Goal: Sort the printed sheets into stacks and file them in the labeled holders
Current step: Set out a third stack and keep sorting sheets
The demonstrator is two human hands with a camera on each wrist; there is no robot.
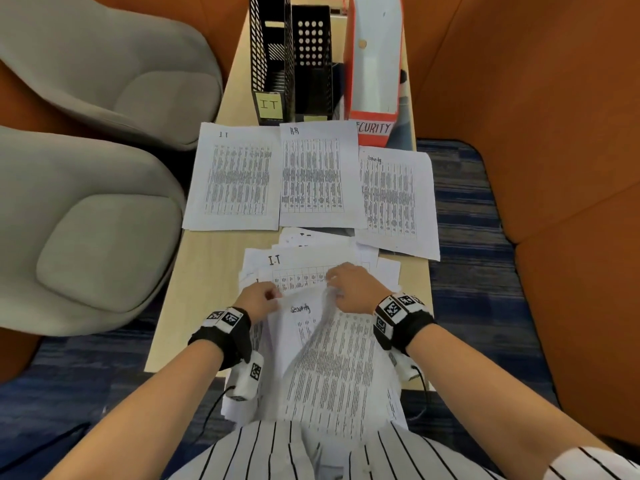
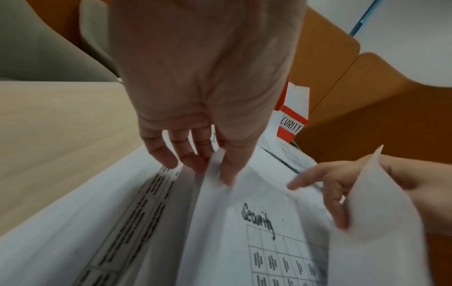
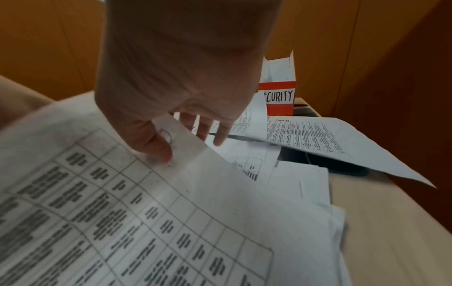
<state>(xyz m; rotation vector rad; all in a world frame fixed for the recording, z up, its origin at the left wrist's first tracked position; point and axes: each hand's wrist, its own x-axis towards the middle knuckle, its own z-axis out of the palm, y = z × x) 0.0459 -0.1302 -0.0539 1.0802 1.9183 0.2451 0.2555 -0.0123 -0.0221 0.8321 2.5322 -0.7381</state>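
Note:
A loose pile of printed sheets [image 1: 311, 265] lies at the near end of the narrow table. My left hand [image 1: 260, 299] pinches the top corner of a sheet headed "Security" [image 2: 259, 218]. My right hand [image 1: 349, 287] pinches the top edge of another printed sheet [image 3: 171, 203] and lifts it off to the right. Farther back lie three sorted stacks: IT [image 1: 237, 176], HR [image 1: 317, 173] and Security [image 1: 394, 199]. Behind them stand a black mesh holder labelled IT [image 1: 268, 64], a second black holder [image 1: 311, 64] and a red and white holder labelled SECURITY [image 1: 375, 64].
Two grey chairs [image 1: 86, 216] stand close along the table's left side. Orange booth walls [image 1: 554, 98] close in the right and back. Bare tabletop [image 1: 207, 271] shows left of the pile. A dark object [image 3: 330, 164] lies under the Security stack.

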